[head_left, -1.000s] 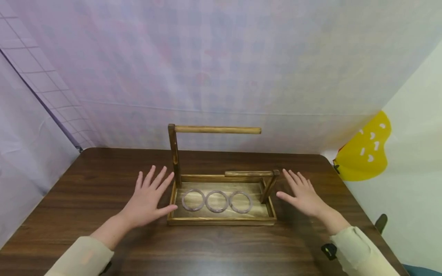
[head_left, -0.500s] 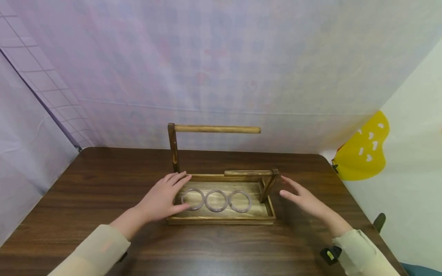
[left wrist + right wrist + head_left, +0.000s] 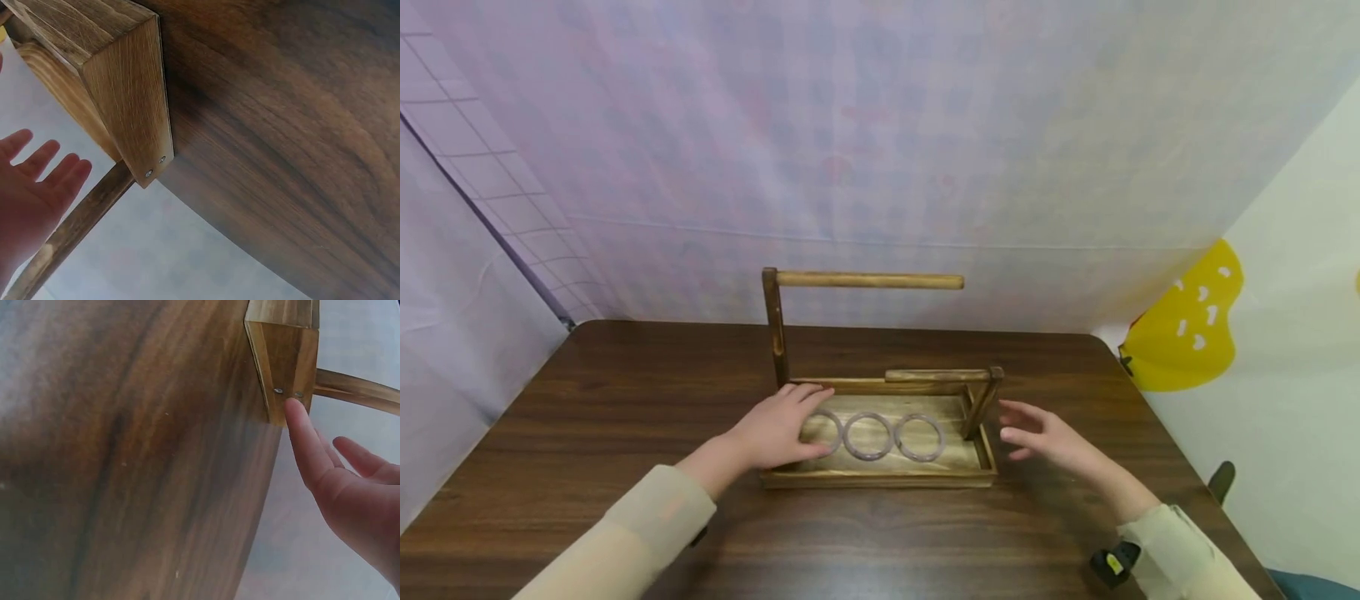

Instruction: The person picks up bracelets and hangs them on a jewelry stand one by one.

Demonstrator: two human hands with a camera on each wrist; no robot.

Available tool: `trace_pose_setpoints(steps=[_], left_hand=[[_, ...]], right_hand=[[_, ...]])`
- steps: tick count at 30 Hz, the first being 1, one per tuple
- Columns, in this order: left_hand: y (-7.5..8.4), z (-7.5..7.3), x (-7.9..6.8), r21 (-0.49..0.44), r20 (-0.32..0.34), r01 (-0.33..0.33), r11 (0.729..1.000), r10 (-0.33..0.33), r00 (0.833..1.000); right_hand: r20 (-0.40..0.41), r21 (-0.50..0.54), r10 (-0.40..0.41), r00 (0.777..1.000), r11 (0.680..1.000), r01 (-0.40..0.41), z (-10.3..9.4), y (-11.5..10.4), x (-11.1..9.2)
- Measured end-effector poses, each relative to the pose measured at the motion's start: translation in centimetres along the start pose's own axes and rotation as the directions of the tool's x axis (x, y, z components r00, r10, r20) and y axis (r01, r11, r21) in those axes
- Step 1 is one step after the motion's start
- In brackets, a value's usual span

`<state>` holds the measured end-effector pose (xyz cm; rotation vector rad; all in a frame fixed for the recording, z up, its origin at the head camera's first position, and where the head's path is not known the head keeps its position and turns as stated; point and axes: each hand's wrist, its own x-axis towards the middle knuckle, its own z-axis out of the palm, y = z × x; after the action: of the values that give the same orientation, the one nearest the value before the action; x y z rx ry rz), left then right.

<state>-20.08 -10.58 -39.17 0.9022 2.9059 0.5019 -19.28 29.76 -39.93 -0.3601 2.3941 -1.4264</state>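
Observation:
A shallow wooden tray (image 3: 887, 478) holds three greyish rings in a row: a left ring (image 3: 841, 432), a middle ring (image 3: 868, 457) and a right ring (image 3: 921, 459). My left hand (image 3: 775, 429) hovers over the tray's left end, fingers extended, partly covering the left ring. Whether it touches that ring is unclear in the head view; in the left wrist view the fingers of this left hand (image 3: 34, 187) are spread and loose. Just right of the tray is my right hand (image 3: 1048, 437), fingers loosely bent with nothing between them.
From the tray's left end rises a tall post (image 3: 774, 325) with a long bar (image 3: 868, 280) pointing right. At the right end, a short post (image 3: 982, 404) carries a shorter bar (image 3: 928, 377) pointing left. A curtain (image 3: 880, 167) hangs behind the brown table (image 3: 625, 383).
My left hand has moved right, from beside the tray to above its left end over the left ring. The right hand's fingers have bent slightly; the rings lie where they were.

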Motion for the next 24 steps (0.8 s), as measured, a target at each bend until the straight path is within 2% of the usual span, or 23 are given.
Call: trace_pose_setpoints(steps=[8,16,24], left_hand=[[0.1,0.4,0.8,-0.014,0.097,0.042,0.999,-0.040,0.994],[0.3,0.8,1.9,0.021,0.151,0.065,0.998,-0.068,0.986],[0.3,1.2,2.5,0.053,0.206,0.088,0.995,-0.097,0.974]], right_hand=[[0.039,0.070,0.020,0.999,0.997,-0.023,0.8,0.8,0.1],[0.076,0.150,0.035,0.997,0.988,-0.046,1.4,1.4,0.3],[0.122,0.172,0.044,0.992,0.983,-0.064,1.9,2.0,0.5]])
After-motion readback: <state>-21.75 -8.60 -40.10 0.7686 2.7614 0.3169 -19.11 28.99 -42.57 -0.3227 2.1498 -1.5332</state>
